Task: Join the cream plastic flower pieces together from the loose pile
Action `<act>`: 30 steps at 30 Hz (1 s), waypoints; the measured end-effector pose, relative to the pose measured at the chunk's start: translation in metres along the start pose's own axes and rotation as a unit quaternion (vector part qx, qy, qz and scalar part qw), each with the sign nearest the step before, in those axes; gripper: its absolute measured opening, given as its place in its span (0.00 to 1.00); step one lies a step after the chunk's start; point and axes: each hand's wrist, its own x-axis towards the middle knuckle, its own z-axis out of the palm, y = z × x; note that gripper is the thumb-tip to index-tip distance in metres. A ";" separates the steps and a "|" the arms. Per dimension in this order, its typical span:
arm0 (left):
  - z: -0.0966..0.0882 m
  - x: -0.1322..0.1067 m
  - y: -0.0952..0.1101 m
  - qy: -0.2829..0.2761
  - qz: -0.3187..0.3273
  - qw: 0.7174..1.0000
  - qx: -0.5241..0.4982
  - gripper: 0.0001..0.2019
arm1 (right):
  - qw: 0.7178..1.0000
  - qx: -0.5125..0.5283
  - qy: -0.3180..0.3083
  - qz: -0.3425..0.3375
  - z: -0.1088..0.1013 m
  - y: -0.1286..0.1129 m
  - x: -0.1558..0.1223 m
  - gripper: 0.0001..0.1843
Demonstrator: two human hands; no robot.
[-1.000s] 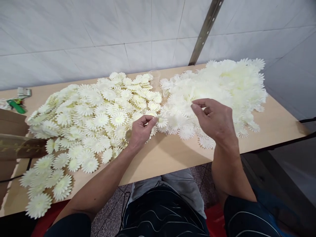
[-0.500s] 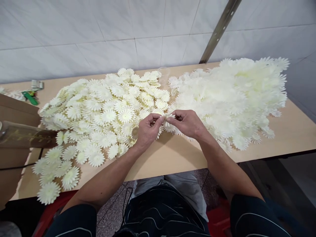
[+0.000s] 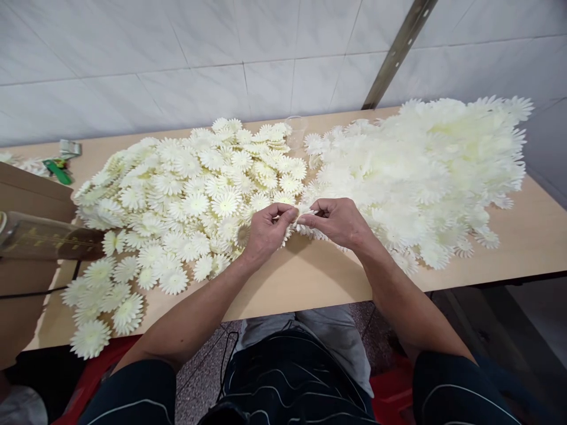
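White flower (image 3: pixel 305 211) was located between the fingertips of both hands, above the near edge of the heaped flowers, with its petals partly covered by the fingers. Left hand (image 3: pixel 269 231): thumb and forefinger were closed in a pinch at the flower's left side, the other fingers curled in. Right hand (image 3: pixel 340 223): thumb and forefinger were brought nearly together on its right side, gripping the petals; the exact contact was too small to tell.

A left pile of cream flowers (image 3: pixel 190 195) spread to the left of and beyond the left fingers, its edge just beside them. A right pile of white flowers (image 3: pixel 420 177) lay beyond and to the right of the right fingers. Both piles crowded the space ahead of the fingertips, and the hands hid some blooms. Beyond the fingertips, between the piles, stood a clear plastic item (image 3: pixel 296 133). Bare table (image 3: pixel 310 277) showed on the near side of the fingers. Well apart to their left were a green-handled tool (image 3: pixel 57 171), a transparent container with yellow markings (image 3: pixel 48 237) and a cardboard box (image 3: pixel 35 192).
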 end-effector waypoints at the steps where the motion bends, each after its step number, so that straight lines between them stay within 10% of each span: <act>1: 0.000 -0.001 0.001 0.006 0.002 1.000 0.007 0.13 | 1.000 0.004 -0.010 -0.002 -0.001 0.000 0.000 0.39; 7: -0.001 0.000 0.005 -0.015 -0.004 1.000 0.006 0.14 | 0.999 0.016 -0.027 0.015 -0.006 -0.002 -0.002 0.37; 15: -0.005 0.003 0.011 -0.149 -0.181 0.960 -0.155 0.30 | 1.000 0.024 -0.001 0.015 -0.006 -0.002 0.001 0.38; 30: -0.013 0.010 0.019 -0.191 -0.253 0.923 -0.220 0.31 | 0.971 0.181 -0.154 0.013 -0.027 0.002 -0.008 0.26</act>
